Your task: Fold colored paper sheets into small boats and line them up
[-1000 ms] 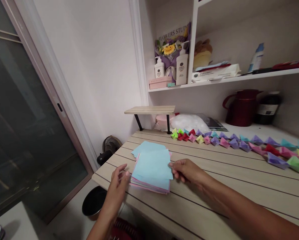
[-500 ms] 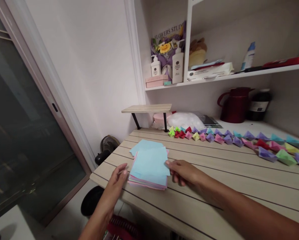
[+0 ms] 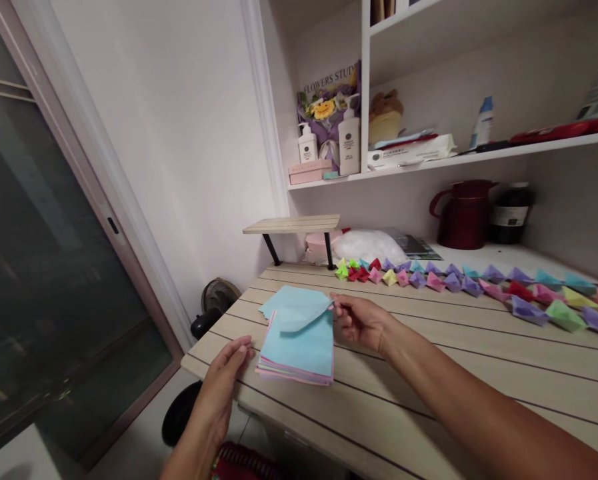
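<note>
A stack of coloured paper squares (image 3: 299, 350), light blue on top, lies near the left end of the wooden table (image 3: 429, 360). My right hand (image 3: 361, 320) pinches the right corner of the top light blue sheet (image 3: 303, 310) and lifts it so it curls above the stack. My left hand (image 3: 223, 377) rests at the stack's left edge, fingertips touching the table beside it. A long row of folded paper boats (image 3: 459, 287) in several colours runs along the back of the table.
A small wooden riser (image 3: 293, 225) stands at the table's back left. A dark red kettle (image 3: 461, 213) and a dark jar (image 3: 511, 212) sit behind. Shelves above hold bottles (image 3: 349, 143) and boxes. A black bin (image 3: 179, 413) and a fan (image 3: 213, 303) stand on the floor at the left.
My right hand has moved from the stack's lower right edge up to its far right corner and lifted the top blue sheet. My left hand stays by the stack.
</note>
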Available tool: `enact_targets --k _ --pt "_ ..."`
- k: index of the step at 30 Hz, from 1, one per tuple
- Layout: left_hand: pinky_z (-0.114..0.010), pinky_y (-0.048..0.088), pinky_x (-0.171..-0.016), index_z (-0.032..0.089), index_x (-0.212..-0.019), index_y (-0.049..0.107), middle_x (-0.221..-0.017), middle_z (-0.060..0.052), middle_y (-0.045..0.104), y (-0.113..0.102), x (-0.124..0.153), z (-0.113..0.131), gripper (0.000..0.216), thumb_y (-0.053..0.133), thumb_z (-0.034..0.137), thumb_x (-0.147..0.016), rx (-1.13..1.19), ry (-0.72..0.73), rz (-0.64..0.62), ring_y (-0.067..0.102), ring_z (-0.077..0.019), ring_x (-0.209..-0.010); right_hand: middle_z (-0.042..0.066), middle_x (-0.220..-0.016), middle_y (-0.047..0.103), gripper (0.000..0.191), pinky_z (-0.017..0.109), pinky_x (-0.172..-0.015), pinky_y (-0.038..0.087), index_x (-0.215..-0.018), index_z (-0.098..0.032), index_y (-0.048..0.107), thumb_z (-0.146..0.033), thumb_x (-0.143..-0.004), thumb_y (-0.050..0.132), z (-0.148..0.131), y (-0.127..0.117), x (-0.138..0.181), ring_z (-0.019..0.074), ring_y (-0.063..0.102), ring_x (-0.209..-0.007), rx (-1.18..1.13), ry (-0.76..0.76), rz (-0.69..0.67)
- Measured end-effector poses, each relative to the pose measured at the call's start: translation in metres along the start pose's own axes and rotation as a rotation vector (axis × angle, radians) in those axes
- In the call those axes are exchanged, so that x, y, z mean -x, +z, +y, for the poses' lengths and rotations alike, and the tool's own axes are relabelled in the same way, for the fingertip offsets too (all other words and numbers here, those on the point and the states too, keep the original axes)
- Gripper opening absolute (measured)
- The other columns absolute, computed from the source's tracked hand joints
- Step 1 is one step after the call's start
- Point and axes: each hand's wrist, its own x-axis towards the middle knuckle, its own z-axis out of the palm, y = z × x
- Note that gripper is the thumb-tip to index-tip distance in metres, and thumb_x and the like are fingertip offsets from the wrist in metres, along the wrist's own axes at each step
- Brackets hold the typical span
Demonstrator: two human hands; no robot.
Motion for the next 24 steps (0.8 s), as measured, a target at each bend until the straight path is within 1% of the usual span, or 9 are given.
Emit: enact_targets --k 3,5,8,11,14,16,19,21,24 --pt "-0.029 0.045 -0.091 0.014 -0.104 0.068 -0.104 -0.011 0.07 0.0 0.001 0.003 0.04 0.076 0.032 -0.069 0.092 -0.037 0.004 0.064 -0.0193 -0.095 -0.008 -0.044 0.039 0.039 0.014 -0.033 0.021 -0.059 -0.018 0.04 -0.026 -0.097 0.036 -0.008 0.006 0.002 0.0023 0.028 -0.031 -0.107 0.002 -0.049" --pt "-0.028 0.046 -0.089 0.014 -0.103 0.068 -0.104 -0.011 0.07 -0.001 0.002 0.005 0.037 0.076 0.028 -0.07 0.126 -0.056 0.009 0.065 -0.0187 -0.094 -0.009 -0.044 0.039 0.038 0.015 -0.033 0.021 -0.06 -0.018 0.041 -0.026 -0.097 0.037 -0.005 0.01 0.005 0.0024 0.028 -0.031 -0.138 0.014 -0.065" --pt "-0.027 0.046 -0.09 0.015 -0.103 0.068 -0.104 -0.011 0.07 -0.002 0.004 0.006 0.035 0.075 0.027 -0.071 0.16 -0.068 0.003 0.065 -0.0179 -0.095 -0.008 -0.045 0.042 0.038 0.015 -0.033 0.019 -0.06 -0.017 0.042 -0.028 -0.096 0.041 0.015 0.016 0.012 0.002 0.029 -0.031 -0.128 0.044 -0.057" --pt "-0.029 0.046 -0.091 0.016 -0.105 0.067 -0.106 -0.011 0.069 -0.003 0.004 0.007 0.038 0.075 0.032 -0.072 0.137 -0.055 -0.019 0.064 -0.018 -0.096 -0.007 -0.044 0.045 0.037 0.014 -0.033 0.018 -0.059 -0.017 0.043 -0.028 -0.094 0.045 0.044 0.02 0.017 0.0016 0.03 -0.029 -0.074 0.042 -0.001" --pt "-0.032 0.044 -0.093 0.017 -0.109 0.065 -0.11 -0.011 0.067 0.0 0.003 0.009 0.044 0.073 0.041 -0.073 0.016 -0.024 -0.033 0.062 -0.02 -0.101 -0.005 -0.042 0.048 0.036 0.015 -0.032 0.015 -0.059 -0.016 0.047 -0.032 -0.091 0.048 0.068 0.02 0.02 0.0027 0.034 -0.028 0.008 0.008 0.064" --pt "-0.034 0.043 -0.094 0.018 -0.112 0.064 -0.113 -0.011 0.066 0.005 0.0 0.009 0.05 0.072 0.046 -0.072 -0.1 0.009 -0.044 0.06 -0.0223 -0.106 -0.005 -0.04 0.049 0.038 0.016 -0.032 0.013 -0.057 -0.016 0.048 -0.033 -0.09 0.048 0.076 0.019 0.02 0.0032 0.034 -0.026 0.057 -0.016 0.088" --pt "-0.036 0.046 -0.089 0.017 -0.115 0.062 -0.118 -0.014 0.064 0.015 -0.008 0.009 0.058 0.072 0.05 -0.068 -0.247 0.054 -0.139 0.059 -0.0266 -0.106 -0.004 -0.039 0.05 0.037 0.017 -0.032 0.013 -0.055 -0.016 0.048 -0.035 -0.087 0.051 0.081 0.016 0.019 0.0038 0.034 -0.026 0.103 -0.048 0.1" --pt "-0.038 0.048 -0.084 0.016 -0.115 0.061 -0.118 -0.015 0.064 0.022 -0.015 0.008 0.058 0.07 0.051 -0.069 -0.336 0.094 -0.213 0.059 -0.0289 -0.105 -0.003 -0.04 0.051 0.036 0.017 -0.032 0.013 -0.055 -0.017 0.049 -0.037 -0.085 0.054 0.082 0.014 0.02 0.0041 0.035 -0.026 0.14 -0.07 0.096" --pt "-0.039 0.045 -0.089 0.016 -0.117 0.062 -0.122 -0.015 0.061 0.03 -0.025 0.007 0.055 0.065 0.047 -0.072 -0.468 0.233 -0.196 0.057 -0.0298 -0.11 -0.003 -0.042 0.054 0.037 0.017 -0.033 0.014 -0.056 -0.017 0.05 -0.044 -0.08 0.057 0.084 0.011 0.021 0.004 0.036 -0.028 0.195 -0.125 0.084"
